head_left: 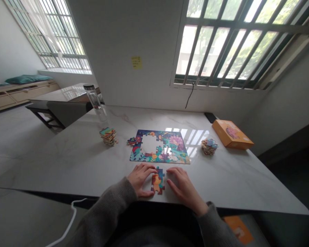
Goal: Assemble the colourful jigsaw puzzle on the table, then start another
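A small joined section of jigsaw pieces point(157, 182) lies flat on the table near its front edge, showing an orange-yellow animal. My left hand point(142, 179) rests at its left side, fingers apart, with fingertips and thumb at the section's edge. To the right, my right hand point(181, 185) lies with fingers spread, a small gap from the section. Just beyond both hands is the partly assembled jigsaw puzzle point(179, 158), its colourful border joined around a large gap left of centre and a smaller one. A few loose jigsaw pieces point(132, 141) sit against its left edge.
Stacks of puzzle pieces stand on the white table point(74, 157): a left stack point(108, 136) and a right stack point(209, 146). An orange box point(231, 133) and a dark phone point(210, 117) lie at the back right. A glass bottle point(93, 97) stands at the back left.
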The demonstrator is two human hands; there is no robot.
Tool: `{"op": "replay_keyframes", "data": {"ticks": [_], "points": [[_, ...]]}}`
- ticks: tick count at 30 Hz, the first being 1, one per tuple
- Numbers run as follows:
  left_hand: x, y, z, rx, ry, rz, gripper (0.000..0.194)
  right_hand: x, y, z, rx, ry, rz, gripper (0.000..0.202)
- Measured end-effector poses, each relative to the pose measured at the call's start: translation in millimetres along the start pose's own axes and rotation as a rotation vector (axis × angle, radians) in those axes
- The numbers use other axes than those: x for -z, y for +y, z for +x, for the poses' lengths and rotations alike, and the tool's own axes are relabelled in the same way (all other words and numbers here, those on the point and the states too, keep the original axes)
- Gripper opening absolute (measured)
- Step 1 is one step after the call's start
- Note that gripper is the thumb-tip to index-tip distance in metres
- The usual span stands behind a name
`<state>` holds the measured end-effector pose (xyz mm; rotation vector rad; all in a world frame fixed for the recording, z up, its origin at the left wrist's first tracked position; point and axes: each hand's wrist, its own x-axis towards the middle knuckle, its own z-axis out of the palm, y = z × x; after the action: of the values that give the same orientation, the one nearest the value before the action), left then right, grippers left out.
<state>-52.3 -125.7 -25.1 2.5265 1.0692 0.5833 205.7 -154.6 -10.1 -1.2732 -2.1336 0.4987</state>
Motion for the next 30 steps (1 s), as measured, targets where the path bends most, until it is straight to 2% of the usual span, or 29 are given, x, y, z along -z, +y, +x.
{"op": "replay_keyframes", "data": {"ticks": [5,14,18,25,27,30], "points": [[1.4,1.5,0.8,-0.001,0.013,-0.001,0.067,-1.8,2.0,3.8,-0.005,-0.004,-0.003,0.024],[-0.2,5.1,-1.9,-0.028,0.077,-0.023,0.065,-12.0,1.0,39.1,-0.119,-0.077,-0.061,0.015],[-1.9,4.9,-3.8,-0.038,0.094,-0.030,0.065,-12.9,-0.1,45.7,-0.160,-0.106,-0.048,0.016],[-3.9,1.3,-4.2,0.000,0.179,-0.052,0.093,-12.2,4.9,45.3,-0.205,-0.104,0.104,0.021],[-4.2,1.0,-3.1,0.061,0.208,-0.052,0.084,-11.8,7.4,45.6,-0.217,-0.111,0.153,0.022],[-4.5,3.1,0.7,0.146,0.207,-0.047,0.061,-11.0,11.2,46.3,-0.241,-0.119,0.250,0.024]]}}
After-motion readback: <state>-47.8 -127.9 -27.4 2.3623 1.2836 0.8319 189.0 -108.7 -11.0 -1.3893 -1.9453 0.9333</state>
